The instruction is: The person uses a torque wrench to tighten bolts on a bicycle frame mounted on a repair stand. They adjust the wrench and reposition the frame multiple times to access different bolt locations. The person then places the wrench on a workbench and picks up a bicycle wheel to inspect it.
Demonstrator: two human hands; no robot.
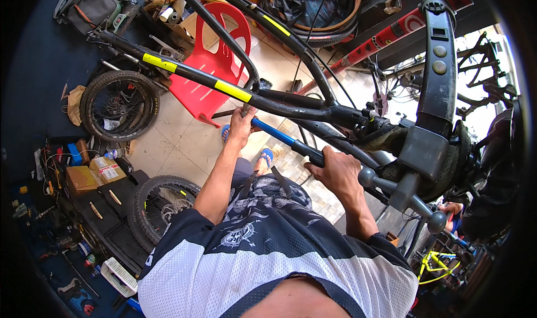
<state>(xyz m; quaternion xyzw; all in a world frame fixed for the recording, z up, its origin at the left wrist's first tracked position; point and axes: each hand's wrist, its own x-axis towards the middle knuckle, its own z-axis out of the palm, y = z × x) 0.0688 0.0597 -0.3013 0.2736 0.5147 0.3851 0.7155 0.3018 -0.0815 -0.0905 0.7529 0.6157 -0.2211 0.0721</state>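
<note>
A black bicycle frame (204,82) with yellow patches stretches across the view above my hands. Just below one of its tubes is a long-handled tool with a blue shaft (275,132) and a black grip. My right hand (340,171) is wrapped around the grip end, thumb along it. At the other end, close against the frame, my left hand (241,126) closes on the tool's head, and its fingers hide most of that end. The tool slants down from left to right.
A repair stand clamp (423,153) with round-ended handles is close on the right. Beyond the frame stands a red plastic chair (215,74). Bicycle wheels lie at left (89,108) and lower left (146,198). Cardboard boxes (82,178) sit on a black bench. A yellow frame (439,262) is lower right.
</note>
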